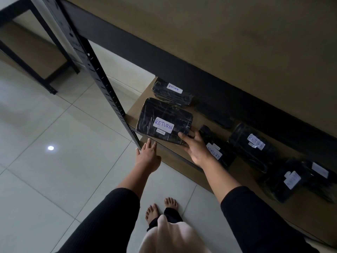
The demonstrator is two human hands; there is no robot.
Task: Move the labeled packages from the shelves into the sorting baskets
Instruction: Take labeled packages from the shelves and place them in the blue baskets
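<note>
Several black plastic-wrapped packages with white RETURN labels lie on a low wooden shelf (237,172). The nearest, a large flat package (160,114), sticks out over the shelf's front edge. My right hand (196,148) grips its lower right corner, thumb on top and fingers underneath. My left hand (147,155) hovers open just below and left of that package, near the shelf's front post, holding nothing. Another labeled package (171,94) lies behind it, and one (217,148) is partly hidden by my right hand. No sorting basket is in view.
A black perforated metal post (102,83) stands at the shelf's left corner. An upper shelf board (218,33) overhangs the packages. More labeled packages (253,145) (291,181) lie to the right. A second rack (36,57) stands at the far left on the tiled floor.
</note>
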